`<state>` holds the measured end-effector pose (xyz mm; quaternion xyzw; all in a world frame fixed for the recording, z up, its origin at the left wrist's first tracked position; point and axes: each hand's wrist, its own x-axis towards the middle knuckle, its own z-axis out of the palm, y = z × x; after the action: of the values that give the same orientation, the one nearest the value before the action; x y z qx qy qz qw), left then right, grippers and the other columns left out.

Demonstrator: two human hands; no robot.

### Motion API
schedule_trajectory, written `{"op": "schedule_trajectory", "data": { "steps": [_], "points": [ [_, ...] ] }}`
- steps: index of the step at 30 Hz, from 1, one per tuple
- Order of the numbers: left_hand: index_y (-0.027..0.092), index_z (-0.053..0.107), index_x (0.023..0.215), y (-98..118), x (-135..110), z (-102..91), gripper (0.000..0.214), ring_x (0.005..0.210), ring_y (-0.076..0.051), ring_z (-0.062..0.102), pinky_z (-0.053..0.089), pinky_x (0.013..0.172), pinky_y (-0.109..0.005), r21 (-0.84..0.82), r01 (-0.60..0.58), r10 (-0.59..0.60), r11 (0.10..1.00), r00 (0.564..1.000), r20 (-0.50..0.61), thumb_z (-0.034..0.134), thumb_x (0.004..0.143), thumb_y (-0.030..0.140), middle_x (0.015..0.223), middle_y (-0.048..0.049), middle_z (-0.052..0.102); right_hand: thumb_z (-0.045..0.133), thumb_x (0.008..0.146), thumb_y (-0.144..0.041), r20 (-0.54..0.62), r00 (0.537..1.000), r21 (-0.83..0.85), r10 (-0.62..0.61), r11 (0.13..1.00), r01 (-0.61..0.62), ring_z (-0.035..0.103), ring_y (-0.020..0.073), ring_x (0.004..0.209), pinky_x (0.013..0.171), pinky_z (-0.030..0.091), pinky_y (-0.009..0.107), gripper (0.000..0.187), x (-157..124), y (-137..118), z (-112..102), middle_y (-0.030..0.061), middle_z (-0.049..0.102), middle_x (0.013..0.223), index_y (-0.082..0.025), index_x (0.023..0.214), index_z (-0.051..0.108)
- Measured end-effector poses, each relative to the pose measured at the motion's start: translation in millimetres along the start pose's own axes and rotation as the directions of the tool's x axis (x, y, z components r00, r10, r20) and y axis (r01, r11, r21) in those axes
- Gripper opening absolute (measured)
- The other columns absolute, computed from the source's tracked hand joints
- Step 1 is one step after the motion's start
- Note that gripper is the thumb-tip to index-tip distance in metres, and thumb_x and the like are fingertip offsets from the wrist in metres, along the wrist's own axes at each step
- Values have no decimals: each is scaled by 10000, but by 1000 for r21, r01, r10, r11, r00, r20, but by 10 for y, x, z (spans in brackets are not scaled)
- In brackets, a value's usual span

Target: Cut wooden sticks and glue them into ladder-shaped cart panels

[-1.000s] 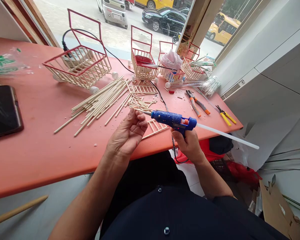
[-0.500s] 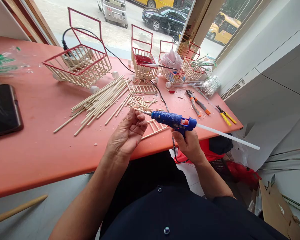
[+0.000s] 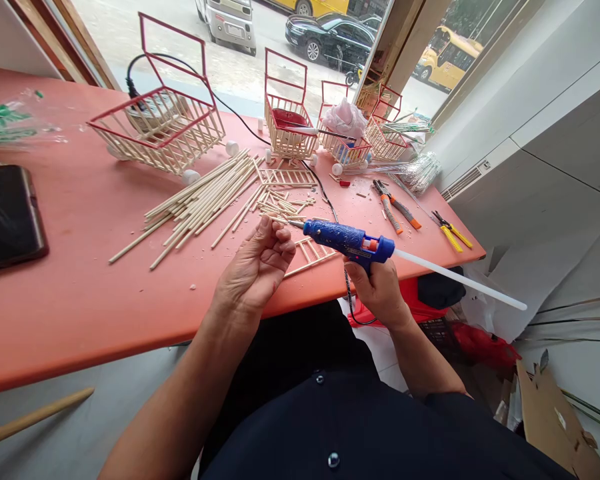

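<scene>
My right hand (image 3: 380,287) is wrapped around the grip of a blue hot glue gun (image 3: 343,240), whose nozzle points left. A long white glue stick (image 3: 460,277) sticks out of its back end. At the nozzle's tip, my left hand (image 3: 260,260) pinches a small pale piece that looks like a short wooden stick (image 3: 276,219), mostly covered by the fingers. Behind the hands lie a pile of short cut sticks (image 3: 285,203) and a ladder-like stick frame (image 3: 287,177). Another ladder-like frame (image 3: 313,255) rests below the glue gun, partly hidden.
Long wooden sticks (image 3: 200,207) lie in a bundle at left. Along the window stand several stick-built carts, including a large red-rimmed one (image 3: 160,127). Orange-handled pliers (image 3: 394,207) and yellow-handled cutters (image 3: 453,231) lie at right, a phone (image 3: 10,217) at far left. The gun's black cord (image 3: 327,197) crosses the table.
Both hands hold nearly the same pose. The glue gun's back end has dipped slightly, with the glue stick's free end a little lower and further right.
</scene>
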<state>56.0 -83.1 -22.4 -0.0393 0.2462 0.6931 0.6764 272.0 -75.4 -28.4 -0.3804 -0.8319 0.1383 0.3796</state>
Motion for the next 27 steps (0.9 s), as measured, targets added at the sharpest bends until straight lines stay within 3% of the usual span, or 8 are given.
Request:
{"op": "schedule_trajectory", "data": {
  "steps": [7, 10, 15, 22, 27],
  "points": [
    [154, 690, 795, -7, 11, -9, 309, 562, -43, 653, 531, 587, -154, 21, -35, 36, 999, 998, -52, 663, 1100, 118, 679, 51, 679, 595, 1110, -565, -4, 1000, -3, 4, 1000, -4, 729, 252, 783, 793, 639, 380, 406, -16, 7, 37, 88, 765, 847, -201, 1030, 758],
    [154, 698, 790, -3, 21, -28, 284, 569, -44, 657, 535, 590, -152, 30, -41, 43, 999, 998, -47, 713, 1070, 112, 686, 52, 687, 601, 1109, -579, -38, 999, 6, -8, 1000, 8, 731, 254, 788, 779, 636, 373, 419, -40, 20, 55, 97, 771, 872, -194, 1053, 757],
    [164, 692, 784, 1, 31, -44, 259, 579, -43, 654, 522, 592, -144, 26, -28, 28, 999, 999, -25, 790, 1016, 105, 693, 60, 684, 592, 1098, -621, -21, 1000, -22, 23, 999, -24, 760, 298, 896, 886, 658, 430, 455, -49, 20, 47, 119, 773, 921, -196, 1119, 752],
    [153, 660, 787, -8, -2, 17, 361, 559, -43, 644, 487, 568, -149, -42, 29, -32, 999, 997, -76, 582, 1137, 118, 671, 46, 670, 601, 1113, -545, 7, 1000, 24, -16, 1000, 16, 762, 261, 929, 876, 643, 372, 342, -17, -5, 43, 111, 771, 1011, -216, 1055, 678],
    [155, 672, 823, -29, -27, 38, 303, 570, -52, 661, 494, 576, -152, -66, 53, -60, 996, 992, -109, 620, 1117, 105, 693, 41, 680, 629, 1103, -478, -2, 1000, 91, -2, 996, 2, 738, 226, 916, 874, 632, 359, 263, -37, 22, 102, 89, 745, 1032, -216, 1093, 659]
  ]
}}
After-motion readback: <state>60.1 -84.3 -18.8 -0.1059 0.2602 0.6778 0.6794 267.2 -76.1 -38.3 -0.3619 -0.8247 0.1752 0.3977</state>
